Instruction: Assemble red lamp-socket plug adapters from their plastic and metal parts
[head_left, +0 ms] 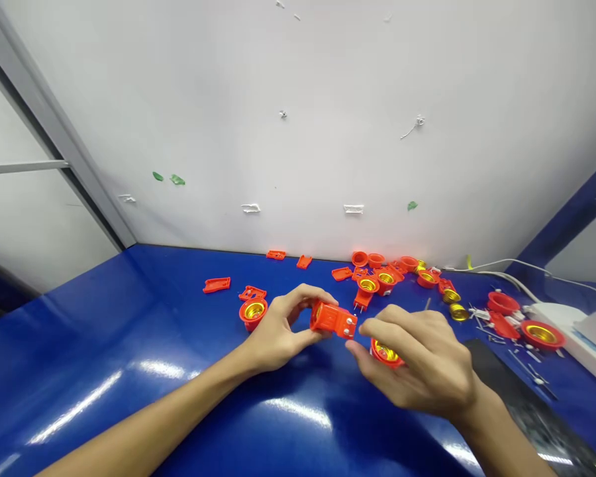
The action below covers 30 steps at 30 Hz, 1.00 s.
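My left hand (pixel 283 331) grips an orange-red lamp socket (pixel 332 319) by its round end, with the narrow end and its two metal pins pointing right. Beside those pins, my right hand (pixel 422 358) has its thumb and forefinger spread apart. Another red socket (pixel 386 352) with a gold threaded inside shows behind the right fingers; whether that hand touches it cannot be made out. One more socket (pixel 253 311) stands on the blue table just left of my left hand.
Red shells and sockets (pixel 367 285) lie along the back of the blue table (pixel 144 318). Gold threaded rings (pixel 459 312), a large red socket (pixel 542 335) and metal bits are at the right, near a black mat (pixel 526 404) and a white power strip (pixel 576 331). A white wall (pixel 302 152) rises behind.
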Tool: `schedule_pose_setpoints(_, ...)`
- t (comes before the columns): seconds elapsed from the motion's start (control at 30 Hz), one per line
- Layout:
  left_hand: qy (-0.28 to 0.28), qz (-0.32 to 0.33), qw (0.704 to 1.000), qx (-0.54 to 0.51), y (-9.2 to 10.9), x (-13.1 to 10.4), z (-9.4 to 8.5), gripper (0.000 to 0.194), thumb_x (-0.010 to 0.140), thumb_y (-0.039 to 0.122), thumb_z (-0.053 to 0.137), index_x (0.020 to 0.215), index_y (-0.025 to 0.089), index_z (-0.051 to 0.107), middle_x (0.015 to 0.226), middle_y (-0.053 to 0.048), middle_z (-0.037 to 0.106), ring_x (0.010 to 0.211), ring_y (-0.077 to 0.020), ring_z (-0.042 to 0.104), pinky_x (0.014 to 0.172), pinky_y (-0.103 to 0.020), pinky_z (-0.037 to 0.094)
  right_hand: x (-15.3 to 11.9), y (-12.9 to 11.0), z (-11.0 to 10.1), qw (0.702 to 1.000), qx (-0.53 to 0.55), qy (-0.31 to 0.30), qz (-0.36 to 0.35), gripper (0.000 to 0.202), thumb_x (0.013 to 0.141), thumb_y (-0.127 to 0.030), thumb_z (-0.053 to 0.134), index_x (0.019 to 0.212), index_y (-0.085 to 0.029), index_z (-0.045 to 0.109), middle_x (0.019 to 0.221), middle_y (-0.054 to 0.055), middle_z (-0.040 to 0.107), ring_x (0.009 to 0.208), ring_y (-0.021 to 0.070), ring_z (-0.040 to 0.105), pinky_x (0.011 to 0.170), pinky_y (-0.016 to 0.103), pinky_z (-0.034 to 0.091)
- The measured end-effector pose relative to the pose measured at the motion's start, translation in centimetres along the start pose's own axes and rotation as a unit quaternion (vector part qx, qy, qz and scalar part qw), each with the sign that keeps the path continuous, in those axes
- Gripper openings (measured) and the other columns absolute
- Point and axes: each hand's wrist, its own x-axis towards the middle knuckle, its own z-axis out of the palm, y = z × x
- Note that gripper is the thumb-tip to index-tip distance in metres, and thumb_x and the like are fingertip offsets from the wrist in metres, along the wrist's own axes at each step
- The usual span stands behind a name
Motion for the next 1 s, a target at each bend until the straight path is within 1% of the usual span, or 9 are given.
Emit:
schedule_pose_setpoints(0.1, 0.022, 0.019, 0.999, 0.017, 0.0, 0.0, 0.0, 0.03, 0.086, 0.019, 0.073, 0.113, 0.022, 0.062, 0.111, -0.005, 0.068, 0.106, -0.0197, 0.065, 0.095, -0.033, 0.052, 0.4, -0.1, 0.1, 1.0, -0.011, -0.004, -0.029, 0.008, 0.089, -0.013, 0.068, 0.094, -0.016, 0.062, 0.067, -0.003, 0.064, 0.049, 0.0088, 0.051, 0.048, 0.03, 0.033)
schedule_pose_setpoints(0.2, 0.047, 0.038, 0.998, 0.03, -0.2, 0.0, 0.1, 0.03, 0.085, 0.018, 0.074, 0.113, 0.022, 0.063, 0.112, -0.005, 0.068, 0.105, -0.0203, 0.066, 0.096, -0.034, 0.052, 0.6, -0.1, 0.3, 0.999, -0.021, -0.002, -0.046, 0.007, 0.089, -0.01, 0.067, 0.095, -0.013, 0.064, 0.068, -0.001, 0.067, 0.05, 0.0096, 0.053, 0.049, 0.031, 0.034)
schedule_pose_setpoints(0.37, 0.084, 0.064, 0.994, 0.032, -0.6, -0.2, 0.3, 0.036, 0.082, 0.016, 0.077, 0.114, 0.023, 0.063, 0.114, -0.006, 0.068, 0.104, -0.0205, 0.067, 0.095, -0.035, 0.054, 0.4, -0.4, 0.6, 0.998, -0.029, 0.028, -0.044, 0.016, 0.086, -0.003, 0.068, 0.1, -0.009, 0.063, 0.068, 0.0, 0.067, 0.053, 0.0098, 0.057, 0.052, 0.03, 0.039)
schedule_pose_setpoints(0.5, 0.091, 0.078, 0.993, 0.019, -0.6, -0.3, 0.5, 0.035, 0.082, 0.015, 0.077, 0.112, 0.022, 0.062, 0.114, -0.007, 0.068, 0.106, -0.0219, 0.067, 0.095, -0.036, 0.056, 0.2, -0.9, 1.2, 0.998, -0.029, 0.054, -0.034, 0.019, 0.084, -0.001, 0.071, 0.1, -0.007, 0.063, 0.067, 0.0, 0.068, 0.056, 0.0098, 0.059, 0.054, 0.028, 0.042)
schedule_pose_setpoints(0.67, 0.082, 0.082, 0.993, 0.002, -0.6, -0.3, 0.6, 0.036, 0.082, 0.015, 0.076, 0.114, 0.022, 0.061, 0.115, -0.006, 0.068, 0.107, -0.0215, 0.067, 0.097, -0.035, 0.055, 0.2, -1.0, 1.5, 0.998, -0.009, 0.065, -0.009, 0.016, 0.085, -0.005, 0.07, 0.098, -0.012, 0.064, 0.067, -0.002, 0.067, 0.054, 0.0088, 0.058, 0.055, 0.026, 0.043)
schedule_pose_setpoints(0.77, 0.067, 0.079, 0.995, -0.013, -0.5, -0.4, 0.7, 0.035, 0.084, 0.015, 0.075, 0.114, 0.023, 0.06, 0.115, -0.006, 0.067, 0.107, -0.0211, 0.068, 0.096, -0.035, 0.056, 0.3, -0.8, 0.9, 0.997, 0.012, 0.069, 0.017, 0.013, 0.087, -0.015, 0.068, 0.098, -0.015, 0.064, 0.066, -0.003, 0.064, 0.054, 0.0091, 0.057, 0.054, 0.026, 0.042)
schedule_pose_setpoints(0.87, 0.058, 0.077, 0.995, -0.03, -0.3, -0.4, 0.7, 0.035, 0.085, 0.016, 0.074, 0.115, 0.024, 0.059, 0.116, -0.007, 0.067, 0.107, -0.0206, 0.068, 0.093, -0.033, 0.057, 0.3, -0.6, 0.3, 0.996, 0.017, 0.078, 0.035, 0.016, 0.087, -0.024, 0.066, 0.101, -0.015, 0.063, 0.064, -0.003, 0.061, 0.055, 0.0106, 0.058, 0.054, 0.027, 0.04)
schedule_pose_setpoints(1.0, 0.056, 0.088, 0.994, -0.04, -0.1, -0.2, 0.7, 0.034, 0.084, 0.017, 0.075, 0.113, 0.024, 0.058, 0.115, -0.006, 0.067, 0.108, -0.0207, 0.067, 0.092, -0.032, 0.057, 0.3, -0.6, 0.3, 0.997, 0.009, 0.064, 0.04, 0.021, 0.088, -0.025, 0.068, 0.105, -0.014, 0.065, 0.065, -0.003, 0.062, 0.054, 0.0093, 0.057, 0.055, 0.027, 0.039)
